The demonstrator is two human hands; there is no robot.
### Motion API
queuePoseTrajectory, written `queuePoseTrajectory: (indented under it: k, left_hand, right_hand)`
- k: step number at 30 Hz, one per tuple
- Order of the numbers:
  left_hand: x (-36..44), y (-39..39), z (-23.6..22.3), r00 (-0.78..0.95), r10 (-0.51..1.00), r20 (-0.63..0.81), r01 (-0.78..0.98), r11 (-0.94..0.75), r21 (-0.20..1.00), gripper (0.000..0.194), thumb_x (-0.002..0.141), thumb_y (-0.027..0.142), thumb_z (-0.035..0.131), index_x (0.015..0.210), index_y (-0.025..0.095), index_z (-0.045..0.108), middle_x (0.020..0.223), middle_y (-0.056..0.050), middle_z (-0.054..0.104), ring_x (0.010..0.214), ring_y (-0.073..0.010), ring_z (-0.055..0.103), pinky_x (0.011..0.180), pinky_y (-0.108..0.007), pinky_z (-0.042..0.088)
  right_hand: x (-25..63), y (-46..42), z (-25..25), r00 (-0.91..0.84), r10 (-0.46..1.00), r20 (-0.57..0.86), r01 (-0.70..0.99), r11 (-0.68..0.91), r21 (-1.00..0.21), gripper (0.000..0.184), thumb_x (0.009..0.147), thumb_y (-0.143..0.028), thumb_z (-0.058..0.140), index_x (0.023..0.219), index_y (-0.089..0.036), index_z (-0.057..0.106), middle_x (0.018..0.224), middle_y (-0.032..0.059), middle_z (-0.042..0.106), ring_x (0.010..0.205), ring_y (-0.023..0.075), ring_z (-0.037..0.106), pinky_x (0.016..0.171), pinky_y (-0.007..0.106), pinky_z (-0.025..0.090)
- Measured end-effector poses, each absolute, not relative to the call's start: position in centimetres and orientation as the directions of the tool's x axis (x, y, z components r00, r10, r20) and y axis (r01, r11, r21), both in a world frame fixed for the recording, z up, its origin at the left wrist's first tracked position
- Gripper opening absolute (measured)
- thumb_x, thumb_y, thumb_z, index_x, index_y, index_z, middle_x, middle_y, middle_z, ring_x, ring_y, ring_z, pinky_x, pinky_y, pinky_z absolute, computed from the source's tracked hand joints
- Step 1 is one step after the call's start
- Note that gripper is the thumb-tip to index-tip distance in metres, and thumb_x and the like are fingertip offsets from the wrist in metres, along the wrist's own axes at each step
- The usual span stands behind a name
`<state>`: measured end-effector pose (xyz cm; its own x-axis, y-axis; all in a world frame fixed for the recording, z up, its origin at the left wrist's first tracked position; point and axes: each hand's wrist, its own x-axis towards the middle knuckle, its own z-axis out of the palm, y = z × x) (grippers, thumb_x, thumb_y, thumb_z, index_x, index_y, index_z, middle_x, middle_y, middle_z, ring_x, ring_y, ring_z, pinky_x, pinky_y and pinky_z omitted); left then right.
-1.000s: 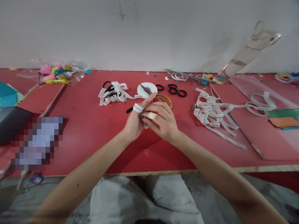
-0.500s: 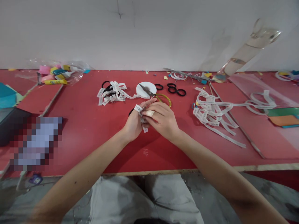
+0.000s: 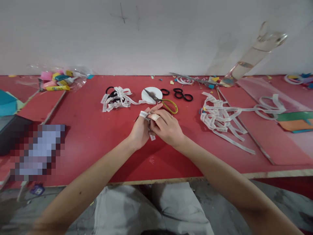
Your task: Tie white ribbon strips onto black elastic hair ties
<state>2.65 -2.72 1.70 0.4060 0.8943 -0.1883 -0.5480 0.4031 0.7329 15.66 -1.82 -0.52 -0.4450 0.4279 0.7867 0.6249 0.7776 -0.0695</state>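
Note:
White ribbon with printed black letters point(image 3: 143, 114) lies across the thumb of my left hand point(image 3: 139, 133), which is closed around more of it. My right hand point(image 3: 169, 128) meets it, with its fingers pinched on the same ribbon; a pale wrap covers one finger. A short ribbon end point(image 3: 153, 137) hangs below the fingers. The part between the hands is mostly hidden. A bit of something black shows behind my left thumb. Just beyond the hands, yellow-handled scissors point(image 3: 170, 106) rest with their blades on a white round spool point(image 3: 146, 94).
Black rings point(image 3: 188, 97) lie right of the spool. Ribbon bows with black rings point(image 3: 119, 101) sit left, and a tangled ribbon pile point(image 3: 215, 119) right. A water bottle point(image 3: 254, 55) leans against the wall. A bag of coloured items point(image 3: 61, 78) and a blurred phone point(image 3: 41, 150) are left.
The view has shifted slightly. My hands stay together on the ribbon, with my right fingers moved only a little; nothing has been let go.

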Motion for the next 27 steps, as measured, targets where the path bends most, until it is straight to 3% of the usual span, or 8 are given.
queuePoseTrajectory:
  k: [6, 12, 16, 22, 27]
  left_hand:
    - [3.0, -2.9, 1.5, 0.375, 0.896, -0.236, -0.563, 0.423, 0.711, 0.034, 0.09, 0.047, 0.056, 0.101, 0.017, 0.066, 0.058, 0.005, 0.038, 0.047, -0.0072, 0.031, 0.042, -0.02, 0.021]
    - [3.1, -2.8, 1.2, 0.357, 0.898, -0.258, -0.591, 0.43, 0.682, 0.035, 0.088, 0.051, 0.058, 0.076, 0.019, 0.052, 0.054, 0.006, 0.032, 0.044, -0.0065, 0.028, 0.041, -0.019, 0.018]
    - [3.0, -2.7, 1.2, 0.404, 0.883, -0.239, -0.576, 0.449, 0.683, 0.037, 0.086, 0.051, 0.061, 0.072, 0.019, 0.046, 0.055, 0.006, 0.036, 0.044, -0.0061, 0.03, 0.042, -0.018, 0.017]
    - [3.9, -3.3, 1.5, 0.341, 0.892, -0.297, -0.552, 0.446, 0.705, 0.044, 0.085, 0.055, 0.059, 0.069, 0.02, 0.038, 0.054, 0.008, 0.026, 0.043, -0.0051, 0.023, 0.042, -0.017, 0.016]
    - [4.2, -3.8, 2.1, 0.303, 0.9, -0.313, -0.521, 0.432, 0.736, 0.044, 0.087, 0.059, 0.054, 0.073, 0.02, 0.039, 0.056, 0.007, 0.027, 0.044, -0.0054, 0.023, 0.043, -0.017, 0.017]
  right_hand:
    - [15.7, -1.6, -0.5, -0.465, 0.388, 0.796, 0.643, 0.766, 0.003, 0.019, 0.089, -0.006, 0.046, 0.096, -0.02, 0.056, 0.09, 0.0073, 0.063, 0.084, 0.0197, 0.06, 0.076, 0.035, 0.054]
    - [16.5, -1.2, 0.6, -0.526, 0.353, 0.774, 0.578, 0.816, 0.021, 0.012, 0.091, -0.01, 0.05, 0.096, -0.019, 0.055, 0.093, 0.0083, 0.065, 0.091, 0.0205, 0.063, 0.08, 0.034, 0.057]
    - [17.2, -0.9, 0.8, -0.573, 0.378, 0.727, 0.547, 0.837, -0.005, 0.009, 0.093, -0.014, 0.05, 0.095, -0.02, 0.056, 0.092, 0.0073, 0.066, 0.092, 0.0203, 0.064, 0.078, 0.034, 0.057]
    - [16.7, -1.2, -0.3, -0.479, 0.326, 0.815, 0.592, 0.805, 0.026, 0.014, 0.09, -0.009, 0.048, 0.088, -0.022, 0.052, 0.088, 0.0066, 0.065, 0.086, 0.0192, 0.063, 0.074, 0.034, 0.056]
    - [16.4, -1.6, -0.2, -0.421, 0.337, 0.842, 0.615, 0.789, -0.008, 0.022, 0.09, -0.008, 0.047, 0.107, -0.02, 0.054, 0.093, 0.0082, 0.065, 0.092, 0.0207, 0.064, 0.078, 0.036, 0.057]
